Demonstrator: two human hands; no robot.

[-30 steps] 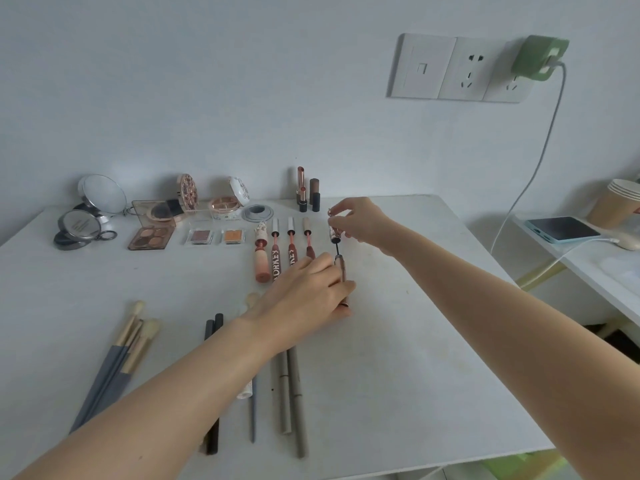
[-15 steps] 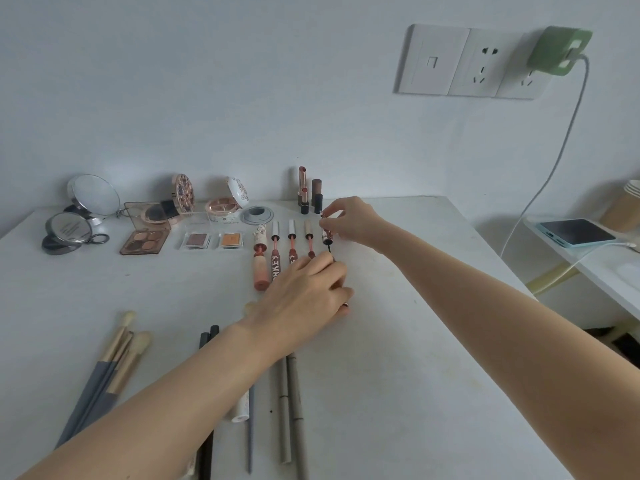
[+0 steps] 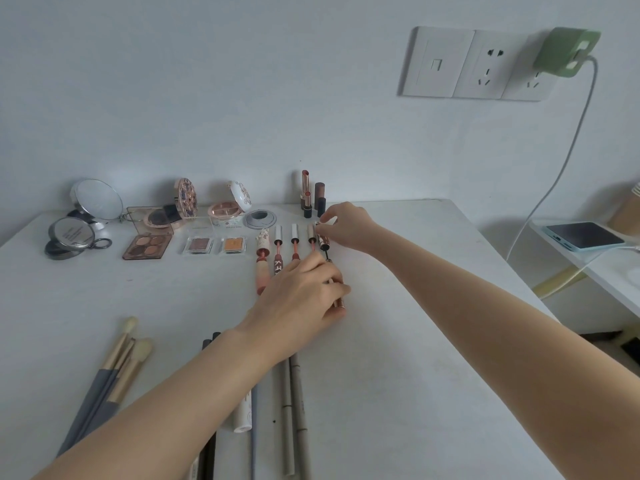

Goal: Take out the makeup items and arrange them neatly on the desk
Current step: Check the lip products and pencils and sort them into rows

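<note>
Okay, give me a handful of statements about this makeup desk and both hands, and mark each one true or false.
1. The right hand pinches the patterned wand cap at the row's right end. True.
2. The left hand lies flat and empty on the white desk. False: its fingers curl round a rose-gold tube.
3. The grey-handled brushes lie at the desk's near left. True.
4. The green charger lies on the desk. False: it is plugged into the wall socket.
5. The orange eyeshadow pan sits right of the brown one. True.
</note>
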